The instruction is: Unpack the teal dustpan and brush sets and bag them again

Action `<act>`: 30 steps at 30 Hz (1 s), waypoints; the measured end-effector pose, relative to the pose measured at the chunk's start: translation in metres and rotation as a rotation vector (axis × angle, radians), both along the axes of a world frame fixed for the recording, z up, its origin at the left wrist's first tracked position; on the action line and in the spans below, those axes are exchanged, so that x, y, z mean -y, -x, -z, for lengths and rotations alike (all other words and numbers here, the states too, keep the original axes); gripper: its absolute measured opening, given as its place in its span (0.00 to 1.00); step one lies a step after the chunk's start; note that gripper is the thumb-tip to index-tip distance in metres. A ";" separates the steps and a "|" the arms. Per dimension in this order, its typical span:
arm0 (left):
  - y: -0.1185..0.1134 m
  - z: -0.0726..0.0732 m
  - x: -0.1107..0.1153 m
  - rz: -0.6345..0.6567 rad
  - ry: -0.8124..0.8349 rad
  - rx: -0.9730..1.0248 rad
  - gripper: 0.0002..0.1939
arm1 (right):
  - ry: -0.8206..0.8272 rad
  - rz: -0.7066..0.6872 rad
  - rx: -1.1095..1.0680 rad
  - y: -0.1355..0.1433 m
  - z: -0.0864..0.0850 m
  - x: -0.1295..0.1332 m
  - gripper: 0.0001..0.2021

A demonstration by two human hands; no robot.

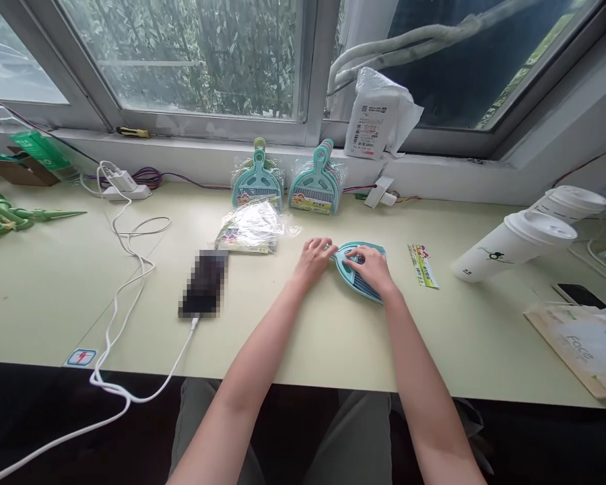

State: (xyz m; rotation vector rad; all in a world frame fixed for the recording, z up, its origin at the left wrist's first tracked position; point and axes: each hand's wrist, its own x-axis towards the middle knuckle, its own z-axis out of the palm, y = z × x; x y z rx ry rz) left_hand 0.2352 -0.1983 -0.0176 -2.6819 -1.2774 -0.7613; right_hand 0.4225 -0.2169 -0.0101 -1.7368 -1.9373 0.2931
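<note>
A small teal dustpan with a brush nested in it [359, 283] lies on the table in front of me, its handle pointing left. My left hand [315, 259] is closed round the handle end, which its fingers mostly hide. From the right, my right hand [371, 267] reaches over the pan, thumb and fingers pinched at the upper part of the set. To the right lies a printed label card [423, 266], flat on the table. Clear plastic bags [255, 222] with more printed cards sit behind my left hand.
Two stacks of wrapped dustpan sets, a left stack [258, 178] and a right stack [317, 182], lean on the wall below the window. A phone [205, 283] charges at left on a white cable [112, 323]. White cups [515, 244] and a paper bag [576, 343] stand right.
</note>
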 end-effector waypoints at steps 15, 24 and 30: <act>-0.005 -0.006 0.018 -0.051 0.047 -0.205 0.20 | -0.001 0.055 0.219 0.011 0.005 0.002 0.10; 0.128 -0.035 0.135 -0.972 0.131 0.233 0.46 | -0.171 0.348 0.326 0.015 0.015 0.004 0.14; 0.195 -0.016 0.163 -1.136 0.373 0.306 0.57 | -0.435 0.168 0.058 0.036 0.005 0.014 0.16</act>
